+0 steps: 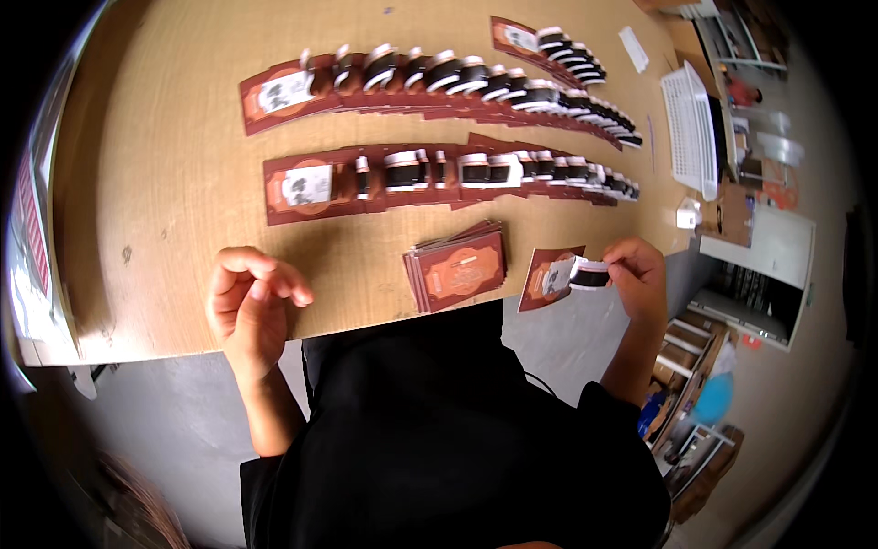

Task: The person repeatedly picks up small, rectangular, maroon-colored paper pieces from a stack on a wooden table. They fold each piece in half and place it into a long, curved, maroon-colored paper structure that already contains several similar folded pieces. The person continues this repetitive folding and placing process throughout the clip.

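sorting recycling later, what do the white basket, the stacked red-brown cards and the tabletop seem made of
White basket: probably plastic, given its molded-looking perforated sides; seemingly matte.
Stacked red-brown cards: likely printed cardstock, thin and flat; finish unclear.
Tabletop: wood or wood-look laminate, smooth, with visible grain.

I'm in what looks like a small workshop or packing room: my long wooden table [174, 165] carries rows of matching cards [439, 194] and a white basket [690, 128], with cluttered shelves [686, 347] beyond.

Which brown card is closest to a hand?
The single card right of the stack; the right hand pinches the black-and-white piece at its end. The others, stacked or in rows, lie untouched.
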Action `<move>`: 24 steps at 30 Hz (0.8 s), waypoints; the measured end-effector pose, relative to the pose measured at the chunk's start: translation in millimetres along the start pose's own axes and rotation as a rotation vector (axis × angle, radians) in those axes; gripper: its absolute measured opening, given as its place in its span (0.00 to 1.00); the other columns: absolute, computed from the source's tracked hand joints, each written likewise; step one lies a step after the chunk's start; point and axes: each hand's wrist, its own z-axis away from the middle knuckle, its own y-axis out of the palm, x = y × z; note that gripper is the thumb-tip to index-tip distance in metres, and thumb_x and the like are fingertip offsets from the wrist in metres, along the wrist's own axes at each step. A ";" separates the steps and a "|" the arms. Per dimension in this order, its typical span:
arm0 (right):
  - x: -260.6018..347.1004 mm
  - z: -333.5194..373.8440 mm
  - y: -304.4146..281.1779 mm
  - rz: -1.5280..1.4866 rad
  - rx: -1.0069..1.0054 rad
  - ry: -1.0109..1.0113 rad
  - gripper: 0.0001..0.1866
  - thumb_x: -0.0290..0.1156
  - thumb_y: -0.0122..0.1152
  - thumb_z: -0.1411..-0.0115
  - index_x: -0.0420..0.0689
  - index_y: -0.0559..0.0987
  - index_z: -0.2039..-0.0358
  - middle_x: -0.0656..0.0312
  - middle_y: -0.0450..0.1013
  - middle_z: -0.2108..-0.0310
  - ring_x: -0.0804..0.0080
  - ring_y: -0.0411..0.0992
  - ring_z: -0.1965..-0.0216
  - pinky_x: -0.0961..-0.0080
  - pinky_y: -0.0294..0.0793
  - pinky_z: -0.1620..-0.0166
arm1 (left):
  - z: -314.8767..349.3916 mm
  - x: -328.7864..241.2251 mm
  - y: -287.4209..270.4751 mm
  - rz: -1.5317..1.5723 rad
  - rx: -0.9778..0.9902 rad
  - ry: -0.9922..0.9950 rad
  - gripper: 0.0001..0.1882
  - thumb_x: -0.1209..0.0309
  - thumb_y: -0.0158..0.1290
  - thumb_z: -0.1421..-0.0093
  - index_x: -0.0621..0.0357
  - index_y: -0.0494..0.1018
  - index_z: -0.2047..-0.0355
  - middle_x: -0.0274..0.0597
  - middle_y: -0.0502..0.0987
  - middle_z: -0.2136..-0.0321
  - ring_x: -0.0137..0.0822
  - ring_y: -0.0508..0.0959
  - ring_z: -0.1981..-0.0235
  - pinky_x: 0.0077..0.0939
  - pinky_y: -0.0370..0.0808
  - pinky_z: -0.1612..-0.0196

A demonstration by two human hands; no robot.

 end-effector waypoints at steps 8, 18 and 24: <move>-20.5 -37.6 -86.3 -0.380 -0.322 -0.100 0.07 0.21 0.50 0.45 0.41 0.72 0.65 0.67 0.68 0.72 0.83 0.65 0.73 0.87 0.66 0.71 | -0.5 4.6 2.3 -0.117 -0.030 0.008 0.06 0.75 0.42 0.42 0.66 0.63 0.65 0.40 0.66 0.80 0.33 0.70 0.78 0.22 0.68 0.73; -0.3 -240.3 -170.7 -0.196 -0.262 -0.079 0.08 0.27 0.55 0.45 0.42 0.72 0.63 0.68 0.68 0.75 0.84 0.65 0.74 0.89 0.64 0.74 | -2.0 5.3 6.5 -0.177 -0.153 0.022 0.07 0.74 0.43 0.43 0.65 0.62 0.67 0.39 0.64 0.80 0.32 0.68 0.79 0.21 0.66 0.74; -6.3 -312.2 -142.5 -0.050 -0.211 -0.020 0.09 0.28 0.57 0.47 0.43 0.73 0.64 0.68 0.69 0.74 0.87 0.65 0.76 0.91 0.62 0.76 | -7.8 4.2 10.9 -0.184 -0.185 -0.006 0.08 0.72 0.44 0.43 0.65 0.62 0.67 0.40 0.65 0.80 0.33 0.68 0.79 0.20 0.66 0.75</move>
